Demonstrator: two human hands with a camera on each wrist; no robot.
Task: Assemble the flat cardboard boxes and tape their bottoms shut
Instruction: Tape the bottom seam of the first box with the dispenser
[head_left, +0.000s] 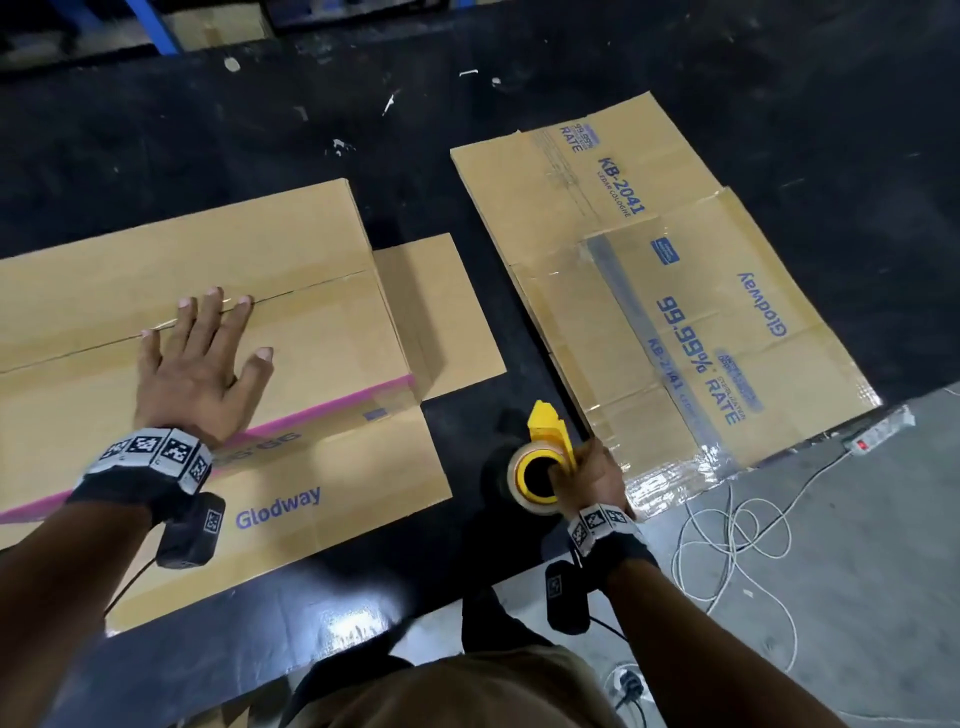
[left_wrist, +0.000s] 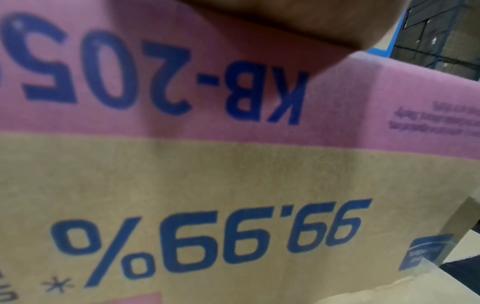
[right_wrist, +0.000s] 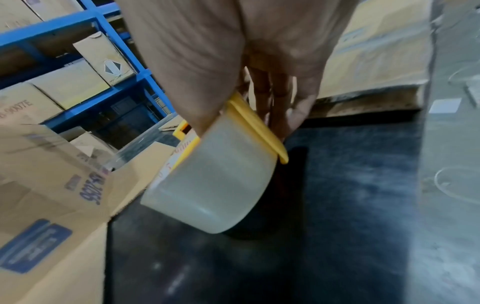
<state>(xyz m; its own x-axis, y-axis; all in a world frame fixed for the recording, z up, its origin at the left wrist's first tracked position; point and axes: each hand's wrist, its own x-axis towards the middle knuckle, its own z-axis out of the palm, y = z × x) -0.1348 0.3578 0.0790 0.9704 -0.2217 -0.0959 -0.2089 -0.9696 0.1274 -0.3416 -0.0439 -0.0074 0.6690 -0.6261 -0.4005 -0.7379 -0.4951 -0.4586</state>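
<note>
An assembled cardboard box (head_left: 291, 322) with a pink stripe stands bottom-up on the left of the black mat (head_left: 208, 119). Its two bottom flaps meet in a seam. My left hand (head_left: 202, 358) lies flat on them, fingers spread, fingertips at the seam. In the left wrist view only the box side (left_wrist: 233, 195) with blue print shows, and the heel of my hand (left_wrist: 298, 22). My right hand (head_left: 587, 467) grips a yellow tape dispenser (head_left: 545, 431) with a clear tape roll (right_wrist: 213, 185), held low over the mat to the right of the box.
A pile of flat, taped cardboard boxes (head_left: 649, 291) lies on the mat to the right. Beyond the mat's right edge, on the grey floor, are a power strip (head_left: 878, 431) and loose white cable (head_left: 737, 530). Blue shelving (right_wrist: 109, 53) with cartons stands behind.
</note>
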